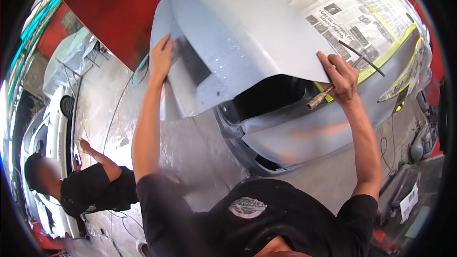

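Note:
A grey primed car panel [228, 24], shaped like a trunk lid with a recess in its face, stands tilted up before me and is spotted with water drops. My left hand [162, 62] grips its left edge, fingers bent around near the dark recess. At the panel's right corner, my right hand [340, 76] is closed with its fingers curled over the edge. A rusty, rod-like piece [319, 99] pokes out beneath that palm; whether the hand holds it too is hard to tell. Below the panel lies the dark opening of the grey car body [304, 138].
Newspaper [352, 14] and yellow-green tape mask the car at upper right; a thin black bent rod [364, 59] lies there. A person in black [95, 185] is at lower left, near a white car [57, 119]. A red panel [114, 14] stands at upper left. Hoses cross the floor.

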The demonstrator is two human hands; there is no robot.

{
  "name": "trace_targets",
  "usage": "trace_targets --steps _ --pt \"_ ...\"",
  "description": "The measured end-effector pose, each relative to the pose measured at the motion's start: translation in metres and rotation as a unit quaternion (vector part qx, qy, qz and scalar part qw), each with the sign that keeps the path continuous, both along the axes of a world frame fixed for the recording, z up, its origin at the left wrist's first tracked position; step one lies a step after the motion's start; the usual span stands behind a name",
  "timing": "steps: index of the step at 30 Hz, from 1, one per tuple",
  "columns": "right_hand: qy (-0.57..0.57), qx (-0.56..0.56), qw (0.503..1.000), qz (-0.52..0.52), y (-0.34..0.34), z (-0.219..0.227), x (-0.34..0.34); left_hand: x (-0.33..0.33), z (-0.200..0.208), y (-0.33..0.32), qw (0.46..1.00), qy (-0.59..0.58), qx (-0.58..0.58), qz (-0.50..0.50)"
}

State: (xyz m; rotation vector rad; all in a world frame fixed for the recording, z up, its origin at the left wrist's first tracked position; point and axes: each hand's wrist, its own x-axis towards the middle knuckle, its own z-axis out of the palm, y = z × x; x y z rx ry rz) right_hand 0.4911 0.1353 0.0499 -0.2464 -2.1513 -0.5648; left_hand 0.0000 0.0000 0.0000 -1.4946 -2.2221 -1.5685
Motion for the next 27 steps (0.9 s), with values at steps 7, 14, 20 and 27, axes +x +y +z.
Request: trace_targets --steps 7,14,20,27 --pt "0.011 -0.025 0.999 0.027 0.001 -0.002 0.004 -0.005 -0.036 -0.070 0.988 -0.075 -0.102 0.092" --pt "-0.009 -0.009 1.000 0.022 0.006 -0.004 0.006 0.017 -0.026 -0.066 0.969 -0.194 -0.124 0.094" --pt "-0.016 -0.020 0.999 0.025 0.008 -0.012 0.006 0.014 -0.036 -0.078 0.956 -0.253 -0.130 0.071" --pt "-0.019 -0.025 0.999 0.031 0.007 -0.009 0.005 0.008 -0.059 -0.092 0.971 -0.206 -0.103 0.067"
